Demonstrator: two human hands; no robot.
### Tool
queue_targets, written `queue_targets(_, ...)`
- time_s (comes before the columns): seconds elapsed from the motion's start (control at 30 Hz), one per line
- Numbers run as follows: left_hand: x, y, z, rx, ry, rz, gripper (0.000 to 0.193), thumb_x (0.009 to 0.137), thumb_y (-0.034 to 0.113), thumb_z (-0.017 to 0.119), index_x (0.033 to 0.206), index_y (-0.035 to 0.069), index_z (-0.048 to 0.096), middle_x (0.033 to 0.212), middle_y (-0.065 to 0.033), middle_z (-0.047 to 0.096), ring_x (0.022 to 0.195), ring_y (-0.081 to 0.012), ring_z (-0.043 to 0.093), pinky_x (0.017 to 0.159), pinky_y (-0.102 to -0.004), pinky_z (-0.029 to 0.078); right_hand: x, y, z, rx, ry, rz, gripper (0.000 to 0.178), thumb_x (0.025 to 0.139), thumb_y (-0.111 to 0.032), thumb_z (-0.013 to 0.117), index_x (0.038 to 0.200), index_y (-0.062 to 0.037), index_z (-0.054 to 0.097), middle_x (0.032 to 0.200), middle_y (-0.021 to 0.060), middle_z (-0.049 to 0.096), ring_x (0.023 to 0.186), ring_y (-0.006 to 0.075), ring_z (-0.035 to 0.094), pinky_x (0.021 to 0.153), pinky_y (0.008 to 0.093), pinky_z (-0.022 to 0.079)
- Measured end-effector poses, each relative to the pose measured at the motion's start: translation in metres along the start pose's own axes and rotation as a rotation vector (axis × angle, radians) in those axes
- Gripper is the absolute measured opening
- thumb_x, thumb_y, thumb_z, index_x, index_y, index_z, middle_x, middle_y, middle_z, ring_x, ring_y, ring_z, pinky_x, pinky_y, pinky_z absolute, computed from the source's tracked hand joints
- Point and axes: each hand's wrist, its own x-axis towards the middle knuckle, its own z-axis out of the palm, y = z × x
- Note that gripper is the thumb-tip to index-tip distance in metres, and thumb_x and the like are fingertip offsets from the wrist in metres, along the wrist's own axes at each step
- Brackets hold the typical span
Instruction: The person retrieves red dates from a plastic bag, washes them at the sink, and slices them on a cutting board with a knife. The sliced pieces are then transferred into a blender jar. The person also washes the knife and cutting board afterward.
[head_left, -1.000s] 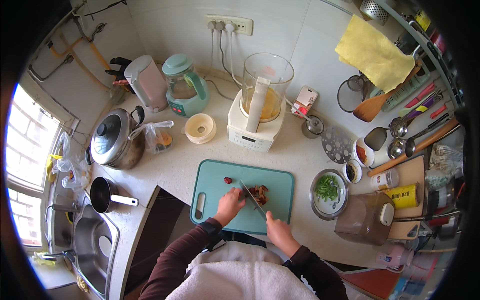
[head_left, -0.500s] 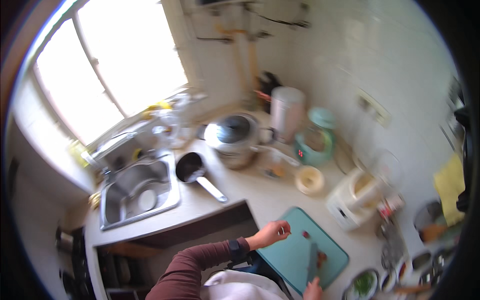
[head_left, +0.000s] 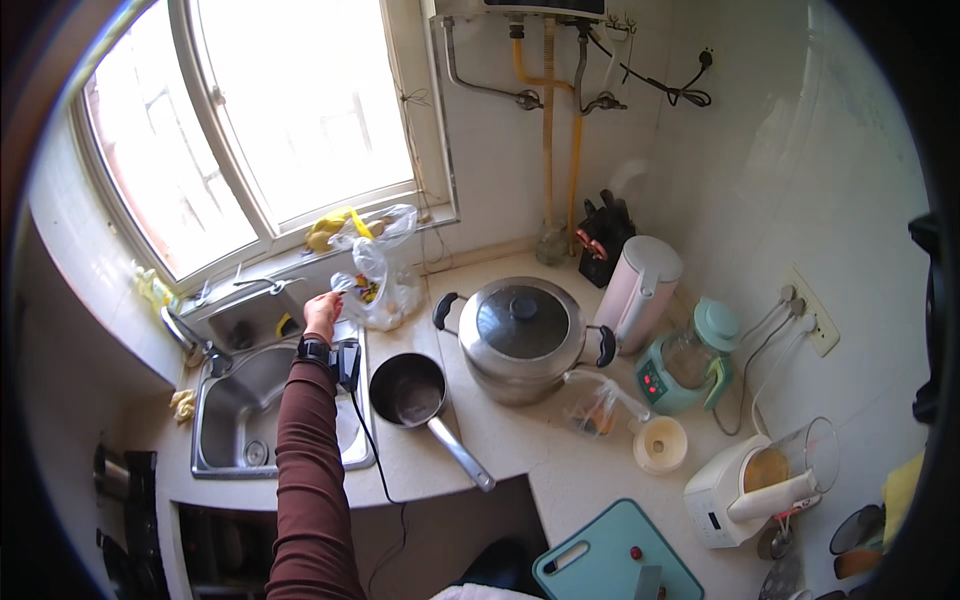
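My left hand reaches out over the far right corner of the steel sink, its fingertips at the edge of a clear plastic bag. The fingers are closed together; what they hold, if anything, is too small to make out. A wristband and a small black device with a cable sit on that wrist. At the lower right, a teal cutting board carries a small red piece and a knife blade, cut off by the lower edge. My right hand is out of view.
Right of the sink stand a dark saucepan and a large lidded steel pot. Farther right are a pink kettle, a teal blender-like appliance, a cream bowl and a white appliance. A knife block stands behind.
My left hand has swung from over the cutting board to the far left, beside the plastic bag. The view has shifted left, so my right hand has dropped out of it.
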Motion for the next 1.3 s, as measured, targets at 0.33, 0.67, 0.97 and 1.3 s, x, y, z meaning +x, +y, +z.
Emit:
queue_targets(0.33, 0.057, -0.001, 0.031, 0.165, -0.143, -0.175, 0.035, 0.078, 0.020, 0.065, 0.110, 0.012, 0.055, 0.097, -0.0012, 0.059, 0.088, -0.0192, 0.056, 0.072, -0.0369, 0.045, 0.013, -0.024, 0.004, 0.013, 0.109, -0.008, 0.043, 0.092, -0.024, 0.051, 0.124, 0.0041, 0.047, 0.074, 0.0275, 0.060, 0.068, 0.0449, 0.057, 0.059, 0.0500, 0.044)
queue_targets(0.67, -0.247, 0.055, 0.111, 0.399, -0.933, 0.139, 0.007, 0.087, 0.012, 0.061, 0.087, 0.005, 0.059, 0.082, -0.0007, 0.062, 0.080, -0.0065, 0.058, 0.069, -0.0197, 0.044, 0.029, -0.049, -0.007, 0.154, 0.129, 0.022, 0.026, 0.089, -0.015, 0.053, 0.108, -0.0015, 0.043, 0.066, 0.0266, 0.056, 0.063, 0.0468, 0.055, 0.052, 0.0544, 0.040)
queue_targets(0.97, -0.505, -0.130, 0.235, 0.599, -1.774, 0.145, 0.017, 0.079, 0.005, 0.064, 0.095, 0.001, 0.060, 0.092, -0.0096, 0.064, 0.084, -0.0232, 0.062, 0.075, -0.0315, 0.050, 0.016, -0.038, -0.009, 0.101, 0.135, -0.011, 0.026, 0.090, -0.018, 0.050, 0.109, -0.0033, 0.043, 0.060, 0.0203, 0.056, 0.058, 0.0407, 0.057, 0.051, 0.0514, 0.044)
queue_targets(1.3, -0.628, -0.200, 0.215, 0.464, -1.947, 0.351, 0.020, 0.076, 0.004, 0.065, 0.095, 0.003, 0.059, 0.100, -0.0113, 0.056, 0.082, -0.0307, 0.061, 0.070, -0.0368, 0.052, -0.010, -0.004, -0.008, 0.156, 0.179, -0.031, 0.025, 0.083, -0.006, 0.050, 0.107, -0.0040, 0.044, 0.053, 0.0159, 0.054, 0.051, 0.0370, 0.057, 0.046, 0.0485, 0.043)
